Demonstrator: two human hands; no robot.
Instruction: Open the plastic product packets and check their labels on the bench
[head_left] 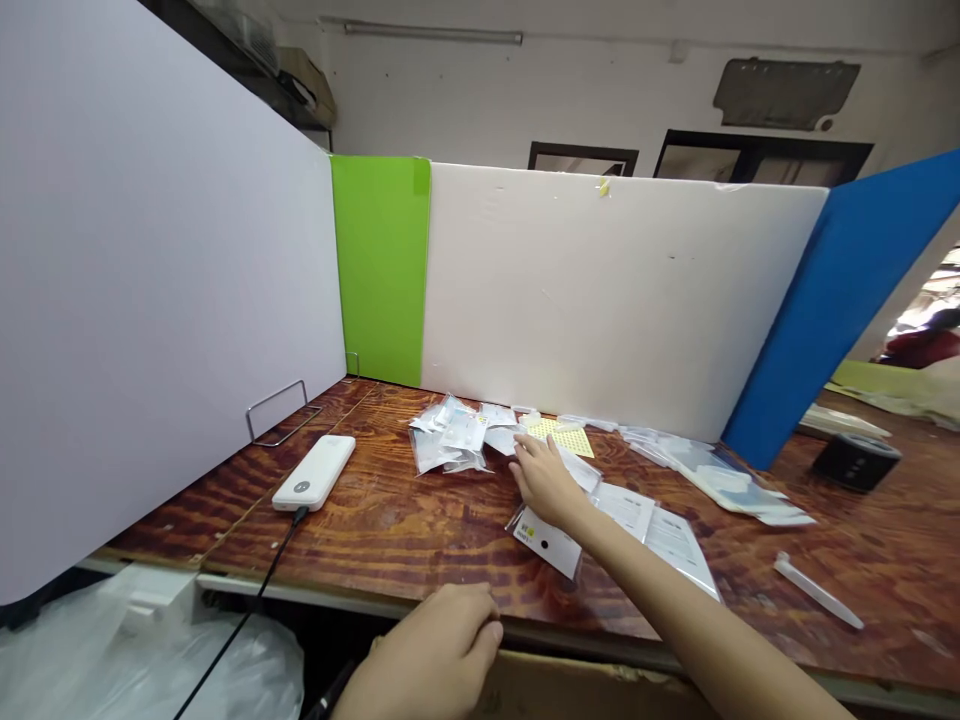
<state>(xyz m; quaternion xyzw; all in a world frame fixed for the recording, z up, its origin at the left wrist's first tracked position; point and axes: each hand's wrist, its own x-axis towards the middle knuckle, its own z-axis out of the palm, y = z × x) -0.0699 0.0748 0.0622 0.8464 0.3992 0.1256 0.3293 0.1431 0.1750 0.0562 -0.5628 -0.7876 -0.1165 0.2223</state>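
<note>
My right hand [547, 482] reaches across the wooden table with its fingers stretched out, over a flat white packet behind it. Under the wrist lies a clear bag holding a white printed card [547, 542] with a black dot and a yellow mark. Past the fingertips is a sheet of small yellow round stickers [574, 440]. To the left sits a pile of small clear packets [454, 435]. My left hand [431, 650] is loosely curled at the table's front edge, its thumb beside the fingers; no object shows in it.
A white power bank [319, 472] with a black cable lies on the left. On the right are printed sheets [679, 545], plastic bags [720, 475], a white plastic stick [819, 592] and a black box [855, 462]. White, green and blue panels [622, 300] enclose the table.
</note>
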